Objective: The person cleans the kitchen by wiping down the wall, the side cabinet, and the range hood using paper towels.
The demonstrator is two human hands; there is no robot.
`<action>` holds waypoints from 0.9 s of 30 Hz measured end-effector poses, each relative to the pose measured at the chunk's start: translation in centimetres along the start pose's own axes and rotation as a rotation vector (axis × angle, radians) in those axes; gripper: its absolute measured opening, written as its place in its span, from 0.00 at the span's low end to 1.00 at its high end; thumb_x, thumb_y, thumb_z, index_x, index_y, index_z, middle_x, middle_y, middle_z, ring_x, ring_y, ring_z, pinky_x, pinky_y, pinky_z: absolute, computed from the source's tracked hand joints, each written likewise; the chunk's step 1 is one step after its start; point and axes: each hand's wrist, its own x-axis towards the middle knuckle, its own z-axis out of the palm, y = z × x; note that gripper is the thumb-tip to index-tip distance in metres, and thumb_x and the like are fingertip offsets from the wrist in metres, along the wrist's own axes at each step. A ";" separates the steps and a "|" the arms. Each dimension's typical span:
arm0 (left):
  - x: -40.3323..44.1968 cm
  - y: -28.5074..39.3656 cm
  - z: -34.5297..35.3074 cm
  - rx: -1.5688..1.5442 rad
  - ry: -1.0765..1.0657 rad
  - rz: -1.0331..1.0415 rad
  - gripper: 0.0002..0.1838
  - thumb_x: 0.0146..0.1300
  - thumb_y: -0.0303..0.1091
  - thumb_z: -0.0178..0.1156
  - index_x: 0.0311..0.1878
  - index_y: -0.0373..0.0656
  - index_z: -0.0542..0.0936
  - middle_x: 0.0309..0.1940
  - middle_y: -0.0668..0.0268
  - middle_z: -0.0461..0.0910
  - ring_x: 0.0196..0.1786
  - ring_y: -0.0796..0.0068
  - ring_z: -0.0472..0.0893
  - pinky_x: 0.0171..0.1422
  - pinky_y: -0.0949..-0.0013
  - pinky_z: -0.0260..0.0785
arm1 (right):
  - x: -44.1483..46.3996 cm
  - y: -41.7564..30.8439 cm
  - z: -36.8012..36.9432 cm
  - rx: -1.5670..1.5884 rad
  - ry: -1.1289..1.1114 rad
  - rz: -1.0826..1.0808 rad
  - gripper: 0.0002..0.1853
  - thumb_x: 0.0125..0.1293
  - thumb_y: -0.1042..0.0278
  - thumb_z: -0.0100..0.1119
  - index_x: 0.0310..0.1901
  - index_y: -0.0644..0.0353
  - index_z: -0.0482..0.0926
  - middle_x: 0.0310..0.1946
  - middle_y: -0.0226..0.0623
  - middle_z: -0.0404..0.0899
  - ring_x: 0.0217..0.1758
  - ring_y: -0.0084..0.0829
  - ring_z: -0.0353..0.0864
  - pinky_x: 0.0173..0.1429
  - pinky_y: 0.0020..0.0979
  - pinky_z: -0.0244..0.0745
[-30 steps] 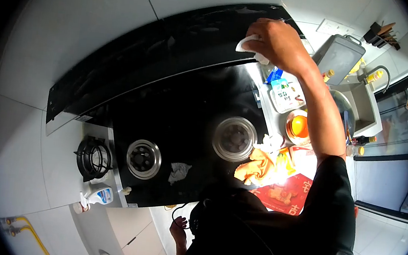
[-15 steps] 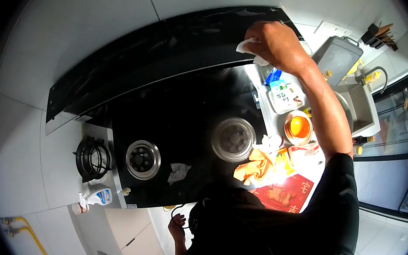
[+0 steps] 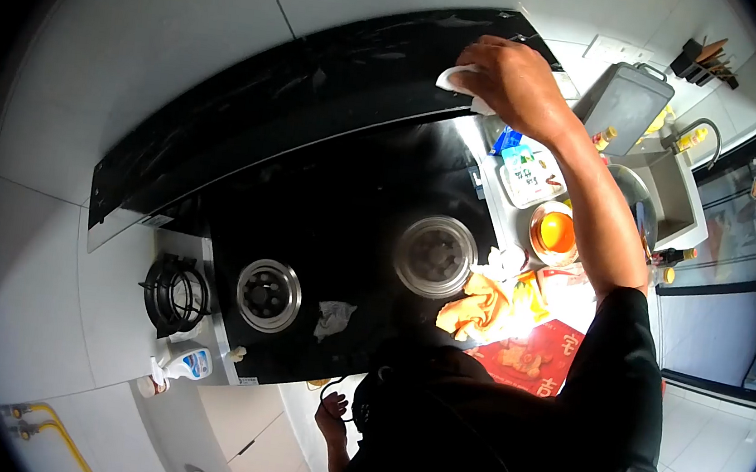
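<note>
My right hand point(image 3: 513, 81) is stretched out to the upper right, closed on a white paper towel point(image 3: 458, 80) held against the black glass back panel point(image 3: 349, 60). Low in the view, my left hand point(image 3: 334, 411) hangs beside my body with its fingers loosely bent and slightly apart; a black cable passes close to it, and I see nothing in its grasp. Between the two lies the black cooktop point(image 3: 335, 205), with a left burner point(image 3: 268, 296) and a right burner point(image 3: 436, 256). A crumpled grey-white wipe point(image 3: 334, 319) rests near the left burner.
Left of the cooktop stand a black pan support point(image 3: 175, 297) and a white spray bottle point(image 3: 187, 361). On the right are an orange cloth point(image 3: 478, 309), a red package point(image 3: 526, 355), an orange-filled jar point(image 3: 557, 233), a white tub point(image 3: 532, 180), a grey board point(image 3: 625, 105) and a sink point(image 3: 687, 197).
The right hand has shifted only slightly at the panel, the paper towel still in it. The whole view has moved a little; the left hand looks the same.
</note>
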 end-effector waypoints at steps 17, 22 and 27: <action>-0.3 -0.7 -1.1 -0.003 -0.035 0.047 0.19 0.76 0.43 0.55 0.54 0.35 0.81 0.43 0.57 0.87 0.40 0.65 0.87 0.43 0.69 0.77 | -1.5 -9.1 5.4 0.079 0.518 0.103 0.20 0.49 0.82 0.65 0.47 0.62 0.86 0.39 0.43 0.82 0.44 0.45 0.79 0.47 0.41 0.75; 0.8 0.7 -0.7 -0.013 -0.066 0.058 0.20 0.76 0.44 0.56 0.54 0.35 0.80 0.43 0.58 0.87 0.40 0.65 0.87 0.42 0.69 0.78 | 1.4 -17.4 9.3 0.254 0.562 -0.112 0.13 0.58 0.73 0.60 0.44 0.64 0.86 0.41 0.40 0.83 0.49 0.39 0.80 0.57 0.40 0.73; 2.0 0.7 -0.9 -0.055 -0.077 0.023 0.18 0.77 0.43 0.55 0.53 0.35 0.80 0.42 0.57 0.86 0.39 0.66 0.87 0.42 0.70 0.77 | -0.5 -14.7 7.7 0.144 0.483 -0.208 0.15 0.58 0.71 0.61 0.48 0.61 0.85 0.47 0.38 0.84 0.57 0.38 0.80 0.67 0.47 0.68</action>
